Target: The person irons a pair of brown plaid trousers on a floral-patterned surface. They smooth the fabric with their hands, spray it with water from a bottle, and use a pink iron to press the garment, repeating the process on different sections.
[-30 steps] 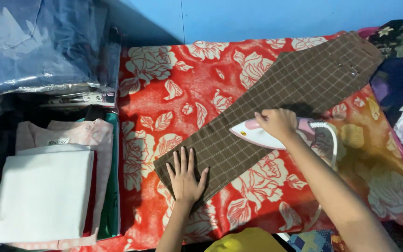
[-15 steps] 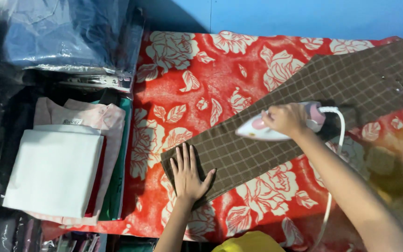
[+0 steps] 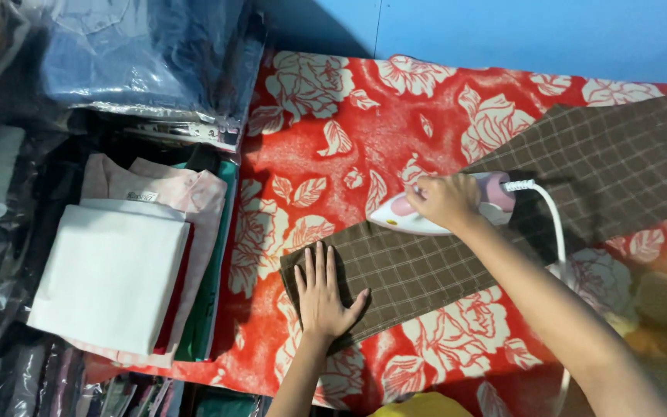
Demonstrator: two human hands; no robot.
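Note:
A brown checked garment point(image 3: 573, 185) lies stretched across a red blanket with cream roses point(image 3: 364, 131). My left hand point(image 3: 322, 292) lies flat with fingers spread on the garment's near left end, pressing it down. My right hand point(image 3: 445, 199) grips the handle of a white and pink clothes iron point(image 3: 403, 220), whose nose points left and rests on the garment. The iron's white cord point(image 3: 553, 224) runs back down along my right forearm.
A pile of folded clothes point(image 3: 117, 270), white on top with pink, red and green beneath, sits left of the blanket. Clothes in clear plastic bags point(image 3: 133, 62) lie at the upper left. A blue wall point(image 3: 534, 35) runs behind. Something yellow point(image 3: 418, 405) shows at the bottom edge.
My right hand has slid the iron leftward along the garment toward my left hand. My left hand has stayed flat on the garment's end. The view has shifted to the left.

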